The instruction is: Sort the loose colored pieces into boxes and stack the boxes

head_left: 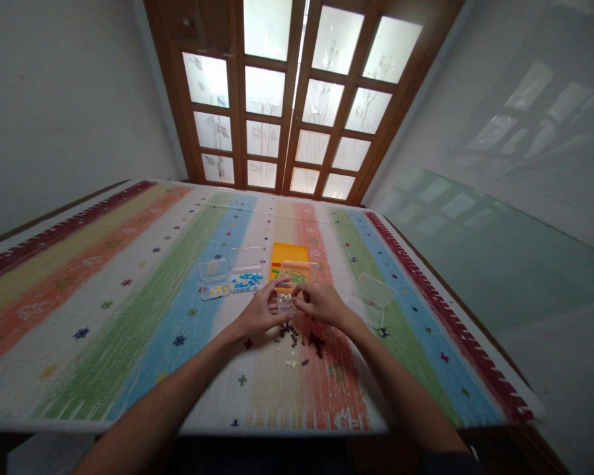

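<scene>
My left hand is wrapped round the left side of a small clear plastic box, held just above the table. Cream-coloured small pieces lie inside it. At the box's right side is my right hand, its fingers bent and pressed together at the opening; whatever they pinch is too small to make out. Below both hands, dark brown small pieces are scattered on the cloth, with a few cream pieces among them.
A yellow box stands behind my hands, with green pieces near it. To the left are a clear box of blue pieces and a smaller one with yellow pieces. An open clear box lies right. A striped cloth covers the table.
</scene>
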Available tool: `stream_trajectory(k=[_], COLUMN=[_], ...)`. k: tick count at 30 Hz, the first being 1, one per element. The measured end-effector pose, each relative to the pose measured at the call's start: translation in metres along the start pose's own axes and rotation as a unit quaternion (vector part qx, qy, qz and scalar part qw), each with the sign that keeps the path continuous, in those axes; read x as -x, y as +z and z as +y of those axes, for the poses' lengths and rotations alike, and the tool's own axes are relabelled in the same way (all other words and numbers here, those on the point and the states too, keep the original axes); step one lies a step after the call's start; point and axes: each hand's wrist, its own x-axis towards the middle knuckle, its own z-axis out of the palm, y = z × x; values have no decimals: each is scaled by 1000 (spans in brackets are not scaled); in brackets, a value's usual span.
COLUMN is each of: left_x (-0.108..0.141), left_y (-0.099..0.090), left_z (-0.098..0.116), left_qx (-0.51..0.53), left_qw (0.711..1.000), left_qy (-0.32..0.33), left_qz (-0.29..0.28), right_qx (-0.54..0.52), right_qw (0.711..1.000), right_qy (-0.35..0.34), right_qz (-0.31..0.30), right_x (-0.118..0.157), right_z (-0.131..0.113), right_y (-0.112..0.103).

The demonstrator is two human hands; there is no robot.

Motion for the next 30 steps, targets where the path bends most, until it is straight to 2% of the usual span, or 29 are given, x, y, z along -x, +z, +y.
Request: stream_trajectory(k=[4,10,13,16,19,22,25,30], left_x=[1,1,1,1,1,1,1,1], left_y=[0,0,0,1,1,1,1,2], left_z=[2,3,3,5,6,7,6,6], left_qx=[4,-8,-11,-16,-24,-36,-41,-46], left_qw=[1000,1000,1000,1000,1000,999,999,999], left_qy=[-7,6,0,-5,-6,-5,-3,-7], left_qz=[-1,10,9,13,17,26,31,26], right_qx=[14,14,-5,-52,-88,-72,-57,-42], right_qw=[1000,1000,1000,998,991,982,975,971], right_qy=[-6,3,10,-26,-96,-138,-129,-125], right_qz=[6,6,25,36,-14,-104,-172,-197], right_x=[-4,-1,7,22,40,54,61,67], right_z=[-5,-5,-4,-6,-13,-21,-27,-27], right_y=[5,-1,-3,-3,-1,2,10,27])
